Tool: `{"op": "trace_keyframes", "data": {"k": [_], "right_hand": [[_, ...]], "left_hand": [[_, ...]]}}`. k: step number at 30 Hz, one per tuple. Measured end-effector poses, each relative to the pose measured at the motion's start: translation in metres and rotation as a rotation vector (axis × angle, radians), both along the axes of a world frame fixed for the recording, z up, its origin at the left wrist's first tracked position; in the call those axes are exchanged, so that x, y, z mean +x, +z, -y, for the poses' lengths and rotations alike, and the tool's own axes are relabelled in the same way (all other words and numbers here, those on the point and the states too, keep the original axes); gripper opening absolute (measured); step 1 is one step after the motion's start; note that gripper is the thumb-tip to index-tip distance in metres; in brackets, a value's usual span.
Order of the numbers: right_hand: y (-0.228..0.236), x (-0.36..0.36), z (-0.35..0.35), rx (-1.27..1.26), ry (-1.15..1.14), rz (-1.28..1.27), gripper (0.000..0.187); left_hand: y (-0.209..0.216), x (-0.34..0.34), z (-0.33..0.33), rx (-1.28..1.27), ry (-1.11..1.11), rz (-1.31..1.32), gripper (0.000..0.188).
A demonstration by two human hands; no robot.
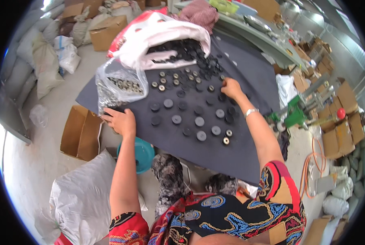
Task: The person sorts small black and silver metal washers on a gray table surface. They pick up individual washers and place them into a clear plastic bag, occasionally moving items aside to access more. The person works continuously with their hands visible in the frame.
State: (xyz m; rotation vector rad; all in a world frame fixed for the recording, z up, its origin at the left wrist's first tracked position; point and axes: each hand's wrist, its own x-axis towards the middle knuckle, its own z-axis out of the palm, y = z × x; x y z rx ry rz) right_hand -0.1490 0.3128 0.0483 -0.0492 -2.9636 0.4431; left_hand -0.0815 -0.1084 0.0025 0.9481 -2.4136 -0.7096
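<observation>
My right hand (232,89) is at the right of the dark table cover, its fingertips closed in a pinch on a small black disc (222,77). My left hand (122,121) rests at the table's left edge with fingers apart, touching the bottom of a clear plastic bag (134,97) of small metal parts (127,85). Between my hands lie several black discs, some plain like the grey-topped disc (199,121), others with a shiny metal centre, like the disc (162,87). Behind them a white and red sack (166,29) spills black parts (186,50).
A dark cloth-covered table (158,134) stands before me. An open cardboard box (81,132), a teal basin (143,155) and a white sack (82,196) are by its left and near edges. A green machine (293,112) stands at the right. A long bench (264,38) runs behind.
</observation>
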Motion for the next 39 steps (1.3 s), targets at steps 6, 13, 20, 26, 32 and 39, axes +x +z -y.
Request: {"op": "trace_keyframes", "data": {"k": [6, 13, 20, 26, 32, 39], "right_hand": [[0.0, -0.009, -0.009, 0.183, 0.107, 0.112, 0.032], [0.013, -0.009, 0.017, -0.014, 0.227, 0.048, 0.036], [0.007, -0.014, 0.03, -0.003, 0.251, 0.102, 0.035], [0.012, -0.011, 0.04, 0.078, 0.256, 0.107, 0.033], [0.008, -0.016, 0.036, 0.139, 0.198, 0.103, 0.032], [0.021, -0.022, 0.037, 0.172, 0.161, 0.056, 0.031]], "left_hand": [[0.004, 0.001, -0.002, 0.036, -0.028, 0.022, 0.085], [0.003, 0.001, -0.002, 0.041, -0.03, 0.021, 0.086], [0.005, 0.002, -0.002, 0.055, -0.029, 0.041, 0.085], [0.003, 0.002, 0.0, 0.052, -0.033, 0.035, 0.086], [0.001, 0.001, 0.0, 0.038, -0.043, 0.018, 0.085], [0.0, 0.001, 0.001, 0.03, -0.028, 0.008, 0.085]]}}
